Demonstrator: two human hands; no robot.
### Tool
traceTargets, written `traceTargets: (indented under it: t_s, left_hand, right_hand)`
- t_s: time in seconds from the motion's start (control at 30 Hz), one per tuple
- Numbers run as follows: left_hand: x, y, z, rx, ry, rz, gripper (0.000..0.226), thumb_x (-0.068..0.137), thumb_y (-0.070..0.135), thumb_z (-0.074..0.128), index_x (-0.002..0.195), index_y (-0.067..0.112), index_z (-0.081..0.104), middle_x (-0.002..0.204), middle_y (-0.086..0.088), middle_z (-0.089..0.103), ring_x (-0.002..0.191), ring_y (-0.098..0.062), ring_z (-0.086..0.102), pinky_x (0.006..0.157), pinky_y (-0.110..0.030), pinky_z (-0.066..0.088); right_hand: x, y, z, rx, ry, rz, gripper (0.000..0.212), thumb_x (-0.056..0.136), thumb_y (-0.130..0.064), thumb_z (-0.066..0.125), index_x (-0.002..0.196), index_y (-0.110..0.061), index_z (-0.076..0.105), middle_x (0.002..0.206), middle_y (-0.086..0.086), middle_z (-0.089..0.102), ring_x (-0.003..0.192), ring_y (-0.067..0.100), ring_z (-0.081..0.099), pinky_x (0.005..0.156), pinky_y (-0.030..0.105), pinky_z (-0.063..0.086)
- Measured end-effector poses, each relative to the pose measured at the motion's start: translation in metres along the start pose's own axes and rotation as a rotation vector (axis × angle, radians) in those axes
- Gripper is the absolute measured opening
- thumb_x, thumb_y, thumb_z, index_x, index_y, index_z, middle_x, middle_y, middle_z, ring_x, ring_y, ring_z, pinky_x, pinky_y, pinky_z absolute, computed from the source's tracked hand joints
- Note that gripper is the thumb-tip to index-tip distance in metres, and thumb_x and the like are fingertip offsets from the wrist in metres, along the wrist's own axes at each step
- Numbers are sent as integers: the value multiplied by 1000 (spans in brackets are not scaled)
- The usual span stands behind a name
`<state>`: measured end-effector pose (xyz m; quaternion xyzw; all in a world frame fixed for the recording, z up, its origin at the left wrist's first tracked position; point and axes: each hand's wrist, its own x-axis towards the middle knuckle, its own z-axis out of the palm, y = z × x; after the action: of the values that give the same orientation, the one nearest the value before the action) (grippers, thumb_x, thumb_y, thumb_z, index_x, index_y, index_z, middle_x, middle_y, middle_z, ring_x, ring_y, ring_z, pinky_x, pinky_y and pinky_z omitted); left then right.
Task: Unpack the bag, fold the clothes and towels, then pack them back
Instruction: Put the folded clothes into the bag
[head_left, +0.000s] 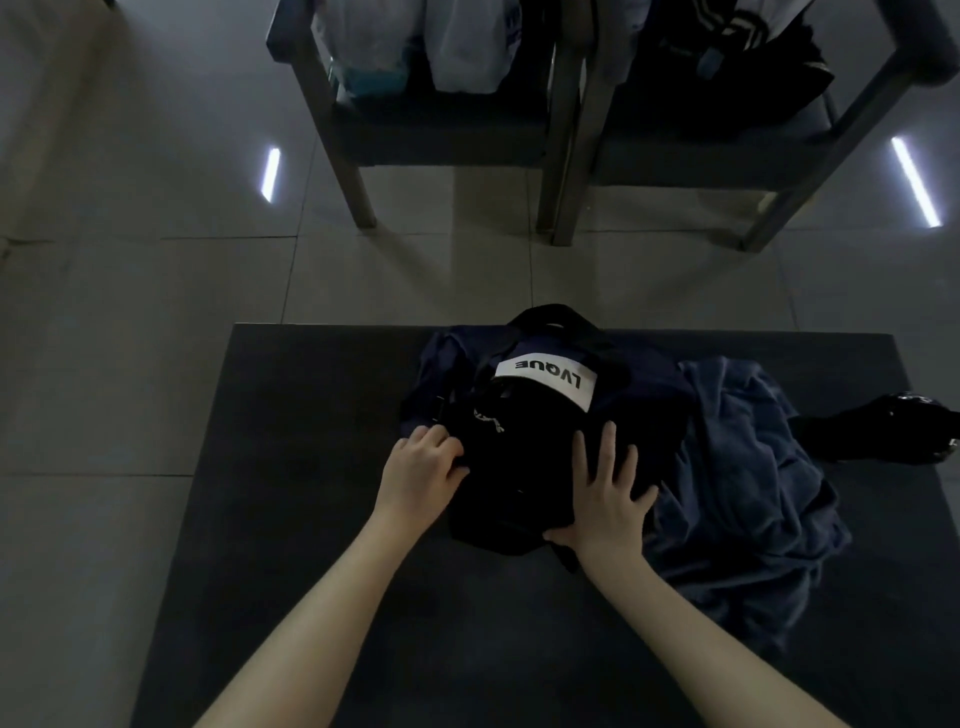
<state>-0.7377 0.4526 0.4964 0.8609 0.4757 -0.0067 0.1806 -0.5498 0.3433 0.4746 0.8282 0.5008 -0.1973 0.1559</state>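
Observation:
A black bag (514, 467) with a white "LVQUE" label (545, 376) sits in the middle of a dark table (311, 493), its handles arching at the far side. My left hand (423, 467) grips the bag's left edge with curled fingers. My right hand (608, 493) lies flat on the bag's right side, fingers spread. Under and behind the bag lies a dark navy garment (447, 364). A crumpled blue cloth (737, 493) is heaped just right of the bag.
A small black item (883, 431) lies at the table's right edge. Beyond the table stand two dark chairs (441, 130), (727, 135) holding plastic bags and clothes. Grey tiled floor (156, 312) surrounds the table.

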Motion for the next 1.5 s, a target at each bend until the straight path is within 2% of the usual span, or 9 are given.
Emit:
traceTargets:
  t_s: [0.17,0.27,0.33,0.43,0.77,0.9,1.1,1.27,1.5]
  left_hand:
    - [-7,-4,11,-32,2,-53,35,85,23,68,118,13,64,118,-2,58,110,-23,54,86,-35,44]
    - [-6,-2,14,-62,19,-46,39,85,19,67,123,12,61,123,-3,57,112,-23,53,89,-36,45]
    - [-7,-3,14,-62,31,-29,39,82,15,69,120,10,63,119,-4,60,108,-25,55,85,-38,46]
    - [-13,-5,20,-1,21,20,30,79,16,72,109,12,68,109,-3,64,101,-26,58,81,-38,47]
    - [-19,20,58,271,-176,-58,60,87,51,56,135,17,44,130,-5,49,117,-24,46,92,-36,37]
    - [-16,41,62,310,-104,-132,51,81,48,66,119,14,59,108,-3,62,100,-21,58,83,-34,44]
    - [-3,46,66,419,198,145,39,65,25,76,103,23,71,99,3,66,85,-18,62,74,-31,50]
    - [2,50,54,399,195,318,14,56,16,81,67,19,73,73,4,67,72,-19,64,61,-28,50]
    - [-10,45,13,98,293,236,17,65,6,84,71,13,70,74,-2,64,51,-16,60,47,-28,50]
  right_hand:
    - [-10,-17,16,-31,15,26,139,64,-68,69,136,-18,-38,153,21,-26,143,46,0,105,63,26]
    - [-9,-30,10,-10,60,54,101,79,-34,73,151,-11,7,154,28,13,135,50,27,96,57,43]
    - [-4,-30,5,37,140,34,63,80,-4,69,138,-3,44,137,28,45,118,48,49,79,47,56]
    - [1,-16,-1,125,228,-59,42,66,14,68,105,3,61,103,23,58,94,41,59,57,38,56]
    - [18,0,-39,318,532,-168,22,61,16,68,79,3,65,76,18,63,69,37,61,44,32,46]
    - [28,6,-50,318,541,-225,19,65,16,65,79,4,65,77,19,63,69,38,60,47,34,46]
    - [33,12,-52,331,581,-254,20,62,18,66,77,4,67,73,17,64,64,34,60,48,30,43]
    - [36,16,-55,323,587,-286,17,67,14,66,79,3,68,75,15,64,66,33,60,49,31,44]
    - [47,0,-78,229,645,-490,22,62,14,71,73,-4,67,66,7,64,61,26,61,41,28,49]
